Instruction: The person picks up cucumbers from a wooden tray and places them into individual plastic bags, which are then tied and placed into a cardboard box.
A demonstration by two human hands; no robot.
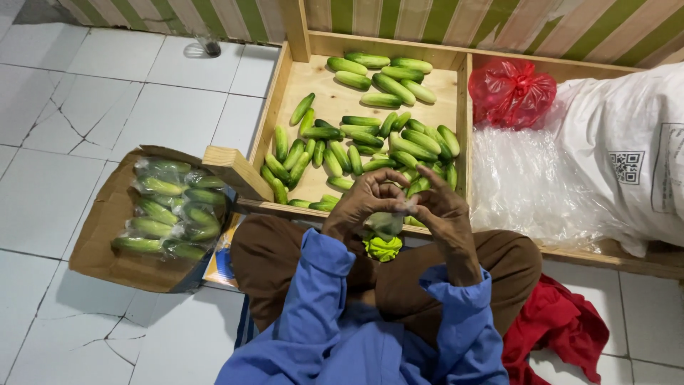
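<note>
Blue sleeves (335,314) and brown-trousered lap (385,278) nearest the lens, seated on a white tiled floor (92,93). Left hand (365,202) and right hand (436,207) raised together over the lap, fingers curled and pinching a thin clear plastic bag (387,224) between them; both closed on the film, exact finger placement hidden. Bag: at centre frame, hanging at 6 o'clock from the knuckles; light, limp, slippery, likely easy to tear; best taken at the gathered mouth, pinched, not pulled hard. Bright green bundle (382,247), perhaps bands or ties, on the lap just below the bag. Loose cucumbers (370,128), many, in a wooden tray (271,107) at 12 o'clock; firm, smooth, moderately heavy, judged safe to grip round the middle. Bagged cucumbers (174,208), several packs, lying on flattened cardboard (100,242) at 9 o'clock. Red plastic bag (511,91) at 1 o'clock, clear plastic sheeting (527,185) and white woven sack (627,150) at 2 o'clock. Red cloth (556,321) on the floor at 4 o'clock.
</note>
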